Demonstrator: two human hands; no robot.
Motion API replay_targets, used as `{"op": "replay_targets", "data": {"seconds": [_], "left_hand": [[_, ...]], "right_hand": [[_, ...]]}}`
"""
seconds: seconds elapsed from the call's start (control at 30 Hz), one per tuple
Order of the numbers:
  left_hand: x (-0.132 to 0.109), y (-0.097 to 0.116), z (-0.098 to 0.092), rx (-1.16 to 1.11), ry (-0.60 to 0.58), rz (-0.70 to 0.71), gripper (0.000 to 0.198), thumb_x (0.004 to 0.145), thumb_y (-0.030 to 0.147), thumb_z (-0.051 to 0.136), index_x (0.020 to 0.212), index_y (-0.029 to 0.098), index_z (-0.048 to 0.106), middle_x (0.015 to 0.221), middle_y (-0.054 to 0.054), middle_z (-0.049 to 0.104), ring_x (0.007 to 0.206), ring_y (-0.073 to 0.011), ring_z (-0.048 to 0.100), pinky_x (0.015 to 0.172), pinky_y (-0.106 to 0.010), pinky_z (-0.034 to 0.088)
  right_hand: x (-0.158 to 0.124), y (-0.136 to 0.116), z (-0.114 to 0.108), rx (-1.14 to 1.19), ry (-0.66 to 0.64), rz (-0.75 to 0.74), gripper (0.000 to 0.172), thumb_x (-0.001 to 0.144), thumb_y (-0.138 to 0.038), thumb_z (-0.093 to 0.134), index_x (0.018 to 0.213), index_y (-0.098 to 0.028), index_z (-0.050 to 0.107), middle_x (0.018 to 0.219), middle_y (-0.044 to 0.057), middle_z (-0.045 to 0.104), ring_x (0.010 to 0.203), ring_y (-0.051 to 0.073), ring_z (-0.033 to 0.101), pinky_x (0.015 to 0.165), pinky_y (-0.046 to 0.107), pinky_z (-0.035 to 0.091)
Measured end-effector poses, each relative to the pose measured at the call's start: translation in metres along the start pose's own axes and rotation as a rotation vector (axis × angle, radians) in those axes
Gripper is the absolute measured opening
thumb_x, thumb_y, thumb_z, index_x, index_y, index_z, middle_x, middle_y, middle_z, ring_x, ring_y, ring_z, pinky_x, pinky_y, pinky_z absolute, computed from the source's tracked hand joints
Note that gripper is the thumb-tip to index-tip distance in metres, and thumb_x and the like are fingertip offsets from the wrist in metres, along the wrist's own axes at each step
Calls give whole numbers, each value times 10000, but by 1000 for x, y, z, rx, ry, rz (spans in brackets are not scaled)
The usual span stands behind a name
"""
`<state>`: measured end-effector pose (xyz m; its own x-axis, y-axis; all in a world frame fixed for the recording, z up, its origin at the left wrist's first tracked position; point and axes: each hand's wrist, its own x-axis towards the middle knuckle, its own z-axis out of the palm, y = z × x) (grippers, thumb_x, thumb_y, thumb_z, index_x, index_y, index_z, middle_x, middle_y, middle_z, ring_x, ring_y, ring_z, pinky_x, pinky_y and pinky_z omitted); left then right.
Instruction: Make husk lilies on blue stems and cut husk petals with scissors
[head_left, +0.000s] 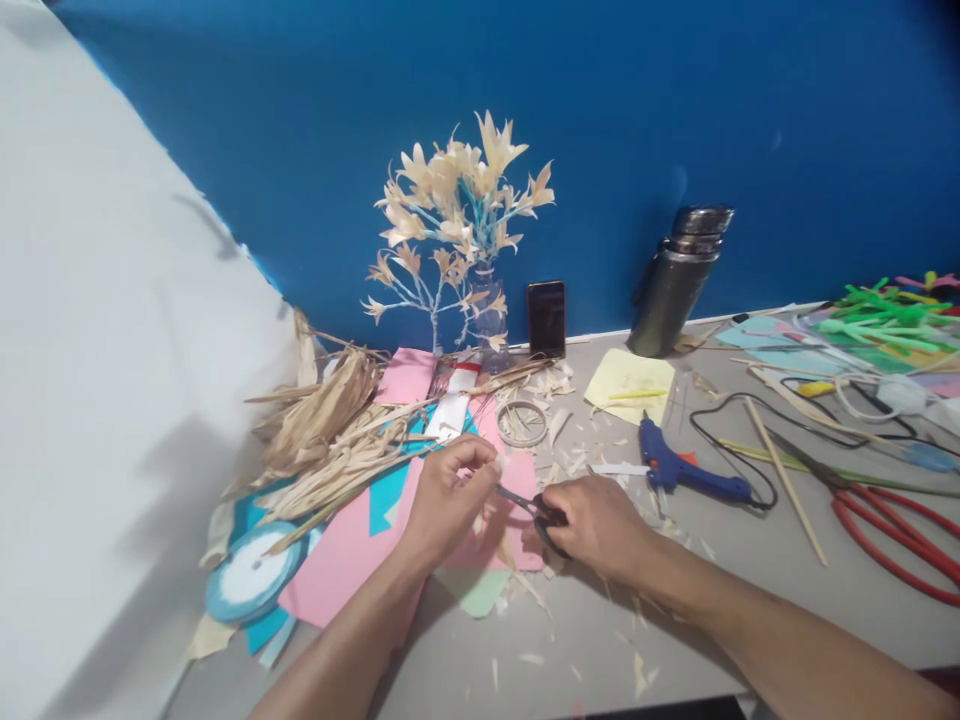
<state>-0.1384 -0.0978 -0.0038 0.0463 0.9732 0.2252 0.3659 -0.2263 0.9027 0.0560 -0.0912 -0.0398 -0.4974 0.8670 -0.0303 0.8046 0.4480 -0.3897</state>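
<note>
My left hand (454,490) is closed in a pinch, thumb against fingers, with a small pale piece (502,463) at the fingertips; its kind is too small to tell. My right hand (592,520) grips small dark-handled scissors (521,500), their blades pointing left, close under the left fingertips. Below both hands lie pink sheets (341,575) and a pale green piece (480,592) strewn with husk scraps. A roll of tape (523,424) rests just beyond the hands. Dried husks (322,420) are heaped to the left, beside a blue ribbon spool (255,570).
Husk flowers (457,190) stand in a clear bottle (489,310) by the blue wall, near a phone (547,318) and a dark flask (675,285). On the right lie a blue glue gun (686,472), its cord, a stick (787,485) and large red-handled scissors (892,530).
</note>
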Motion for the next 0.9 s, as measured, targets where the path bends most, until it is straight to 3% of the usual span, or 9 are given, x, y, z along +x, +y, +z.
{"op": "replay_targets", "data": {"seconds": [0.07, 0.17, 0.27, 0.33, 0.4, 0.47, 0.7, 0.9], "left_hand": [[0, 1, -1, -1, 61, 45, 159, 812, 207, 629, 659, 188, 665, 751, -20, 643, 748, -174, 596, 737, -286, 430], [0, 5, -4, -36, 251, 135, 111, 821, 234, 660, 730, 198, 713, 833, -30, 678, 866, -185, 615, 818, -292, 442], [0, 6, -4, -164, 377, 68, 88, 816, 272, 693, 781, 195, 719, 773, -14, 675, 776, -152, 606, 750, -266, 461], [0, 3, -1, -314, 334, -55, 125, 808, 301, 709, 777, 180, 696, 681, 4, 643, 651, -124, 576, 646, -244, 457], [0, -1, 4, -476, 246, -158, 168, 797, 320, 722, 764, 167, 664, 626, 12, 624, 575, -112, 562, 573, -231, 448], [-1, -5, 8, -579, 176, -218, 194, 791, 323, 731, 760, 156, 639, 609, 6, 637, 537, -108, 572, 538, -222, 451], [-2, 0, 15, -716, 113, -281, 216, 712, 222, 796, 780, 142, 607, 642, -22, 690, 624, -162, 676, 602, -261, 544], [-2, -1, 16, -758, 97, -369, 230, 703, 215, 795, 744, 149, 579, 644, -11, 678, 600, -135, 661, 549, -216, 522]], "right_hand": [[1, 1, -1, -2, -28, 17, 146, 761, -223, 662, 623, -186, 638, 646, 24, 680, 589, 156, 574, 528, 268, 174], [4, 4, -1, 33, 3, 63, 190, 763, -219, 693, 595, -173, 618, 610, 22, 649, 583, 155, 557, 530, 269, 179], [6, 7, 1, 296, 97, 119, 312, 800, -348, 724, 599, -162, 575, 591, 15, 599, 583, 157, 539, 523, 249, 230], [5, 7, 1, 664, 32, 47, 442, 825, -551, 692, 658, -159, 572, 628, 20, 599, 584, 159, 549, 514, 232, 306], [3, 6, 1, 1008, -130, -83, 578, 824, -716, 611, 729, -145, 594, 677, 47, 627, 586, 166, 578, 520, 237, 389], [0, 3, 1, 1174, -234, -171, 661, 810, -782, 571, 758, -125, 620, 688, 75, 648, 583, 168, 597, 534, 245, 432], [-2, -4, 11, 1230, -198, -184, 616, 823, -725, 622, 687, -124, 614, 654, 67, 645, 562, 141, 577, 534, 224, 425], [-2, -6, 14, 1249, -216, -114, 610, 792, -733, 646, 673, -137, 590, 634, 51, 632, 565, 152, 568, 532, 240, 428]]}}
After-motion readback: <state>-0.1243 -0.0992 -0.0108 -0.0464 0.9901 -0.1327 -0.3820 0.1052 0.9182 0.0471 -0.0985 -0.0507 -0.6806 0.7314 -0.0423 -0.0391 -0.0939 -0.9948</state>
